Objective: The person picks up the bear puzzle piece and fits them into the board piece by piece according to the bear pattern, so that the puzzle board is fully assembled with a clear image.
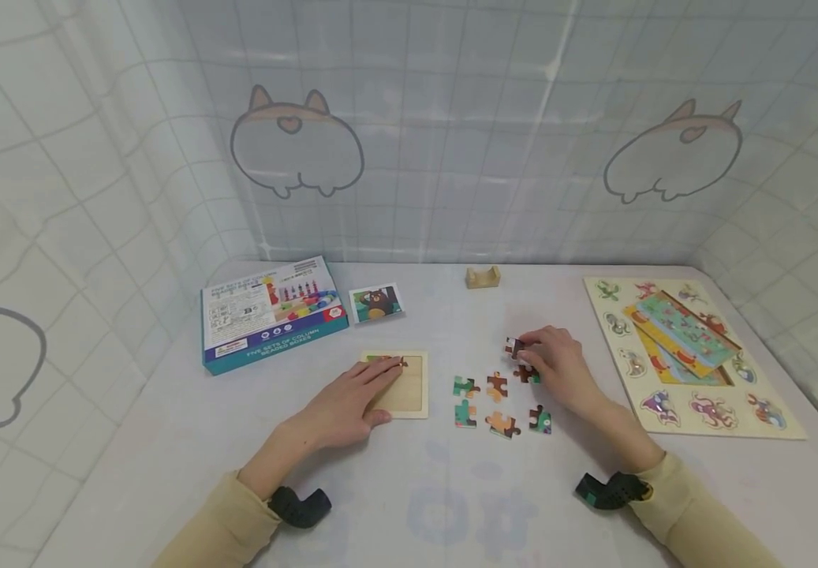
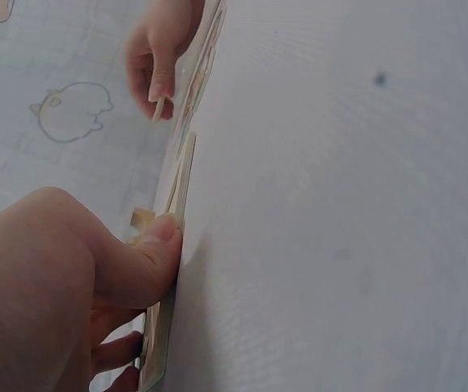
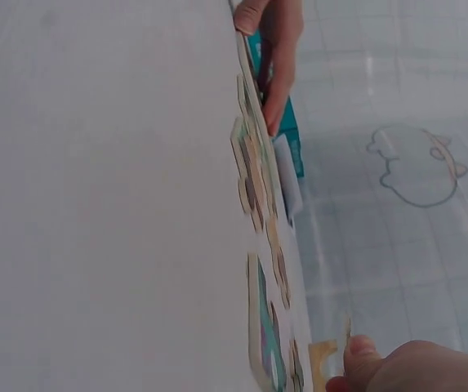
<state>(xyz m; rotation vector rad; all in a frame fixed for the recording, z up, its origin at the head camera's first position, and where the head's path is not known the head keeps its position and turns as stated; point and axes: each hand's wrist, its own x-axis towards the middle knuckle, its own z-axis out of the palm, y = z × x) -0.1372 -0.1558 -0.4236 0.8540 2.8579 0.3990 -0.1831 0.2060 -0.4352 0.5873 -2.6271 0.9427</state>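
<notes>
My left hand rests on a small square wooden puzzle tray, fingers extended over its upper left and thumb at the near edge. Partly hidden under those fingers, a coloured puzzle piece lies in the tray's far left part. To the right, my right hand pinches a dark brown and white jigsaw piece between thumb and fingers; edge-on, the piece shows as a thin sliver in the right wrist view. Several loose pieces lie between tray and right hand, one brown-green piece close below the fingertips.
Behind the tray lies a picture card with a bear, beside a teal-edged beaded-column toy box. A small wooden holder stands at the back. At right, a wooden sea-animal board carries two colourful puzzle panels.
</notes>
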